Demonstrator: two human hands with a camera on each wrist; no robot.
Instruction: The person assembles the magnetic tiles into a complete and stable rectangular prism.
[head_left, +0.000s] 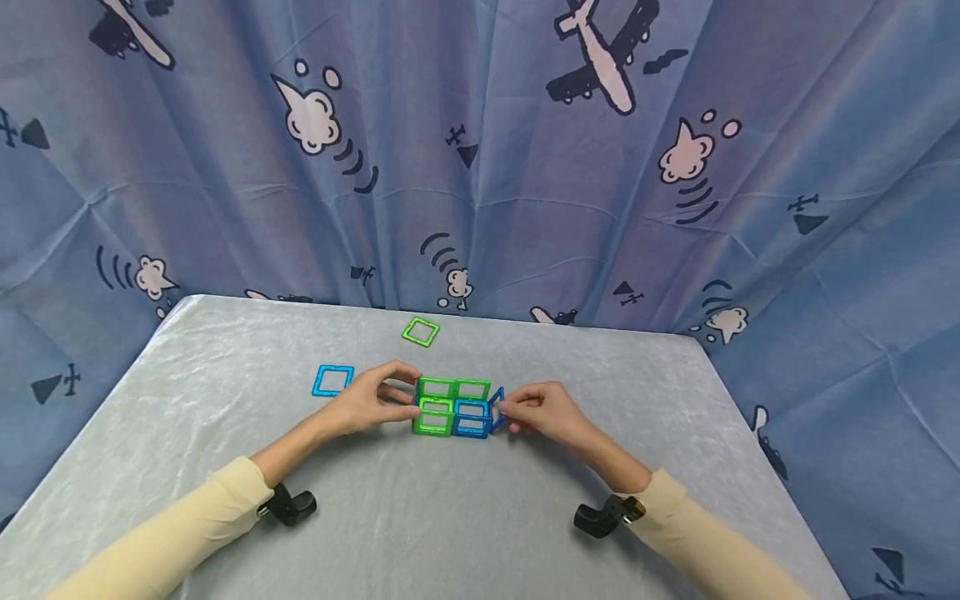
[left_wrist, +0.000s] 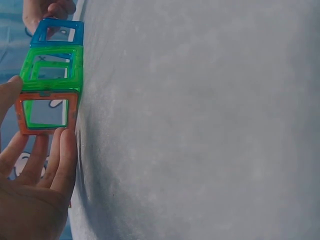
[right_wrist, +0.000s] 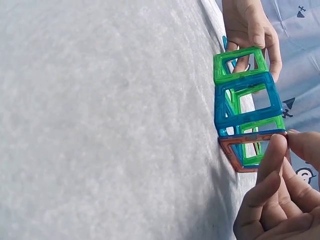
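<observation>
A low box of green and blue magnetic tiles (head_left: 432,432) sits in the middle of the table, two squares wide. My left hand (head_left: 363,400) grips its left end, with the thumb at the near side and the fingers at the far side. The end tile (left_wrist: 21,112) there looks orange in the left wrist view. At the opposite end, my right hand (head_left: 551,410) pinches a square tile (right_wrist: 232,155) between thumb and fingers. That tile stands slanted, one edge against the box; it appears blue from the head and reddish brown in the right wrist view.
A loose blue square tile (head_left: 318,380) lies just left of the left hand. Farther back is a loose green square tile (head_left: 416,341). The pale cloth-covered table (head_left: 420,517) ends at a blue patterned curtain (head_left: 510,217). Each wrist carries a black camera (head_left: 292,506).
</observation>
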